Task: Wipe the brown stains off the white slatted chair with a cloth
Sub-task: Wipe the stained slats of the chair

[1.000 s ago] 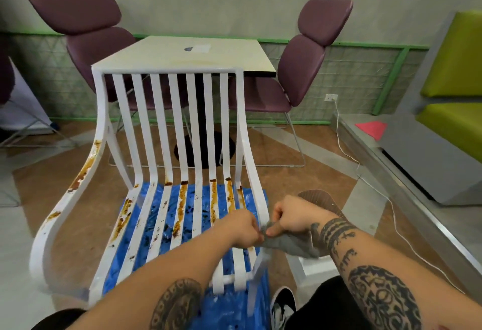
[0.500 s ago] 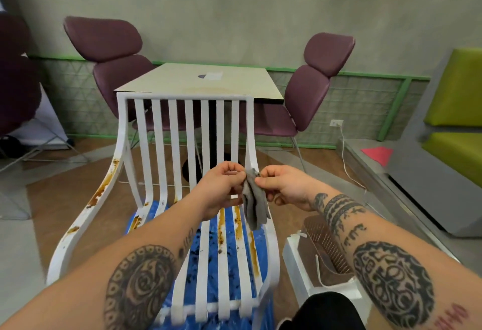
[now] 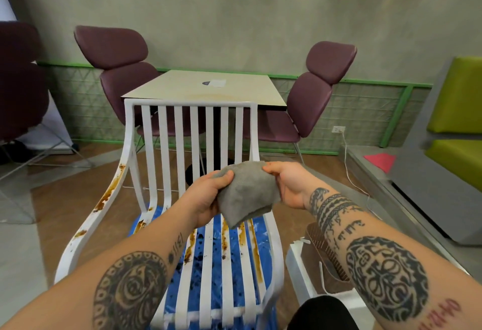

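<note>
Very near, black-clad knee and two tattooed forearms reaching in from below. Fingers of left hand curled round left edge of grey cloth, thumb on top. Thumb of right hand pinching cloth's upper right corner, fingers curled behind it. Cloth bunched and stretched between both hands, held up over seat of white slatted chair, toward seat's right side; contact with slats not clear. Streaks of brown stains along seat slats near seat's back edge, more down left armrest. Backrest slats looking clean. Under chair, blue plastic sheet with dark specks, spread on wood-pattern floor with grey bands. Just beside chair's front right corner, white box holding brown perforated piece. Behind chair, square pale table on dark pedestal; small white label with dark half-disc near its far edge, print too small to read. Purple padded chair at table's left side, another at right side, third at far left. Far right: grey platform with red sheet, yellow-green cushions above. Grey wall behind, green rail over mesh panel, white socket with white cable trailing down to floor. Tattoo lettering on forearms not legible
</note>
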{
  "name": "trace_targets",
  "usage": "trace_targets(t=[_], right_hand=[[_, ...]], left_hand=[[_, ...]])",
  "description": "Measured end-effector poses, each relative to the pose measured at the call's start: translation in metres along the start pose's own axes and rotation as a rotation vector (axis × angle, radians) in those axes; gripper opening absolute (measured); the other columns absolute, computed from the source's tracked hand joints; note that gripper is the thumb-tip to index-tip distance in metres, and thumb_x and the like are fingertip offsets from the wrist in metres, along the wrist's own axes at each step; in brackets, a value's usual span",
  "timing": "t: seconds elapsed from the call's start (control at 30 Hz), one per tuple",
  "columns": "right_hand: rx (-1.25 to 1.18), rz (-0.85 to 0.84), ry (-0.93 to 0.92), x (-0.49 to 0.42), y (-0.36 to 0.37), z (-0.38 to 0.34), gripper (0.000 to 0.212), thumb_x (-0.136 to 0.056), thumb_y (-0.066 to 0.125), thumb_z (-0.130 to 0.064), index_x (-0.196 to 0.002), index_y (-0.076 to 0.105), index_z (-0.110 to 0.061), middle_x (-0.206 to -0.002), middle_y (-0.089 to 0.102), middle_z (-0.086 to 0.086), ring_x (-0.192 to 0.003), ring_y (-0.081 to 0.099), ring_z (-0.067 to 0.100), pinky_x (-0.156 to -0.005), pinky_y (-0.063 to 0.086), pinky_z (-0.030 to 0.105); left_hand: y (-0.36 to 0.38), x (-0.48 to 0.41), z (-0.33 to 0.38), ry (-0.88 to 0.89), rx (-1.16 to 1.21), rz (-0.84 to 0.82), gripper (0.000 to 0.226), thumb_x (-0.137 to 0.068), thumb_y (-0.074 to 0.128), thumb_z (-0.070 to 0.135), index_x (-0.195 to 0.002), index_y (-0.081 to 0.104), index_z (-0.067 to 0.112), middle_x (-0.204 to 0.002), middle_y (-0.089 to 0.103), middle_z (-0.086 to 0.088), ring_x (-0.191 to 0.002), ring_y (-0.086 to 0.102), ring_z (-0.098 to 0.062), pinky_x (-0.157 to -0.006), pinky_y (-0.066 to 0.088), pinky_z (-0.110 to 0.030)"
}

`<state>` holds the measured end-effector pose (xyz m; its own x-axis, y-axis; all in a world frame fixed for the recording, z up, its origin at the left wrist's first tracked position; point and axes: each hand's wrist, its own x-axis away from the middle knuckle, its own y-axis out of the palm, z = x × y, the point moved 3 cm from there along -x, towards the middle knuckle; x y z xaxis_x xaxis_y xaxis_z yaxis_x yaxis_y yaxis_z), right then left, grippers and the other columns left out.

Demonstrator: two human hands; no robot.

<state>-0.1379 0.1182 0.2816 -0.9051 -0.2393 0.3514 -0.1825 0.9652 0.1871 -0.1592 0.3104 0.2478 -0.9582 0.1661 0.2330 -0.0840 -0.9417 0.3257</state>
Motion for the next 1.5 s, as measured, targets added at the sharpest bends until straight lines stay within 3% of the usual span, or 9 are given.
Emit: trace_targets(t=[0.13, 0.3, 0.43, 0.63, 0.77, 0.83, 1.03, 1.3, 1.5], right_hand=[[-0.016, -0.170, 0.093, 0.002, 0.011, 0.018, 0.050, -0.100, 0.052, -0.047, -0.131, 0.063, -0.009, -0.124, 0.070, 0.016, -0.116, 0.067, 0.033, -0.095, 0.055, 0.051], [-0.073, -0.040, -0.083, -0.006, 0.016, 0.015, 0.038, -0.096, 0.066, -0.022, -0.130, 0.061, -0.006, -0.116, 0.073, 0.017, -0.107, 0.071, 0.033, -0.092, 0.057, 0.049], [-0.139, -0.004, -0.161, -0.014, 0.008, -0.006, 0.034, -0.097, 0.064, -0.028, -0.128, 0.063, -0.012, -0.118, 0.073, 0.015, -0.108, 0.071, 0.033, -0.091, 0.057, 0.052], [-0.073, -0.032, -0.182, -0.033, -0.001, -0.022, 0.034, -0.103, 0.054, -0.033, -0.129, 0.064, -0.014, -0.121, 0.072, 0.012, -0.113, 0.068, 0.031, -0.098, 0.054, 0.052], [0.281, 0.194, -0.389, -0.040, -0.004, -0.027, 0.024, -0.092, 0.072, -0.029, -0.111, 0.071, -0.014, -0.103, 0.076, 0.005, -0.099, 0.073, 0.023, -0.072, 0.060, 0.031], [0.329, 0.245, -0.438, -0.043, -0.008, -0.021, 0.028, -0.086, 0.078, -0.029, -0.110, 0.069, -0.017, -0.104, 0.073, 0.004, -0.097, 0.072, 0.020, -0.072, 0.061, 0.030], [0.189, 0.068, -0.261, -0.052, -0.010, 0.010, 0.020, -0.099, 0.061, -0.030, -0.114, 0.067, -0.020, -0.102, 0.075, 0.000, -0.093, 0.072, 0.015, -0.067, 0.058, 0.024], [-0.256, 0.456, -0.278, -0.099, -0.077, 0.040, 0.015, -0.100, 0.060, -0.030, -0.114, 0.065, -0.028, -0.113, 0.073, 0.001, -0.102, 0.070, 0.021, -0.086, 0.057, 0.043], [-0.192, 0.581, -0.153, -0.155, -0.134, 0.079, 0.021, -0.099, 0.061, -0.021, -0.120, 0.061, -0.024, -0.112, 0.070, 0.006, -0.099, 0.067, 0.026, -0.079, 0.055, 0.040]], left_hand=[[0.001, 0.001, 0.002, 0.024, -0.004, 0.010, 0.028, -0.099, 0.061, 0.025, -0.124, 0.065, 0.012, -0.116, 0.073, -0.014, -0.110, 0.069, -0.033, -0.095, 0.056, -0.050], [-0.002, -0.003, 0.008, 0.127, -0.117, 0.214, 0.029, -0.094, 0.069, 0.033, -0.119, 0.063, 0.020, -0.115, 0.072, -0.007, -0.102, 0.070, -0.026, -0.086, 0.060, -0.047], [0.002, -0.017, 0.019, 0.234, -0.230, 0.377, 0.037, -0.096, 0.064, 0.037, -0.130, 0.056, 0.024, -0.118, 0.063, 0.004, -0.109, 0.062, -0.019, -0.099, 0.053, -0.047], [0.039, -0.038, 0.019, 0.062, -0.075, 0.080, 0.040, -0.097, 0.056, 0.052, -0.125, 0.064, 0.023, -0.119, 0.071, -0.002, -0.110, 0.068, -0.023, -0.092, 0.059, -0.046], [0.042, -0.048, 0.015, 0.086, -0.027, 0.091, 0.029, -0.100, 0.057, 0.041, -0.121, 0.064, 0.022, -0.118, 0.071, -0.004, -0.109, 0.068, -0.025, -0.093, 0.058, -0.049], [0.039, -0.053, 0.011, 0.097, -0.022, 0.098, 0.023, -0.102, 0.056, 0.033, -0.120, 0.064, 0.020, -0.118, 0.071, -0.006, -0.108, 0.069, -0.026, -0.093, 0.057, -0.051], [0.033, -0.068, -0.011, 0.051, -0.039, 0.057, 0.020, -0.102, 0.056, 0.025, -0.118, 0.065, 0.017, -0.116, 0.071, -0.009, -0.108, 0.068, -0.027, -0.091, 0.058, -0.053], [-0.018, -0.101, -0.074, -0.054, -0.110, 0.206, 0.021, -0.098, 0.063, 0.032, -0.112, 0.070, 0.017, -0.099, 0.069, -0.008, -0.078, 0.063, -0.022, -0.081, 0.062, -0.043], [-0.057, -0.160, -0.119, -0.105, -0.253, 0.379, 0.021, -0.100, 0.059, 0.034, -0.114, 0.069, 0.021, -0.102, 0.076, -0.002, -0.083, 0.066, -0.019, -0.078, 0.060, -0.038]])
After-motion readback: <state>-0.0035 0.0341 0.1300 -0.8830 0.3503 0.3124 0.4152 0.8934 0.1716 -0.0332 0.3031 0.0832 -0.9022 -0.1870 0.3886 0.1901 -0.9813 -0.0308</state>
